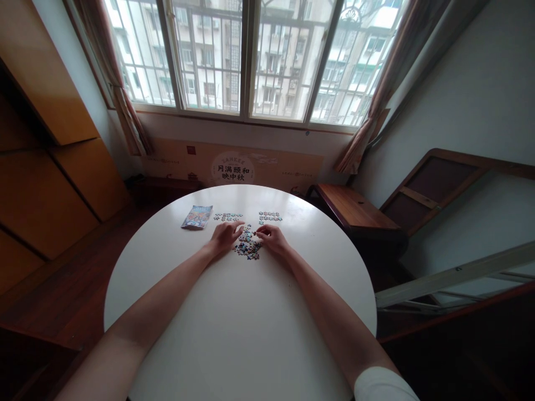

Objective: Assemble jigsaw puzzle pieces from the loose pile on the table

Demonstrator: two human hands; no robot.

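Note:
On a round white table (234,312) lies a small heap of loose jigsaw pieces (247,245). My left hand (225,235) rests at the heap's left side, fingers spread and reaching over the pieces. My right hand (271,238) is at the heap's right side, its fingertips pinched on a small piece. Two short joined strips of puzzle pieces lie just beyond: one (228,216) on the left, one (270,216) on the right. A small printed puzzle packet (197,217) lies farther left.
A dark wooden side table (355,209) stands right of the round table. A wooden frame (438,189) leans on the right wall. Wooden cabinets (45,167) line the left. A barred window (251,55) with curtains faces me.

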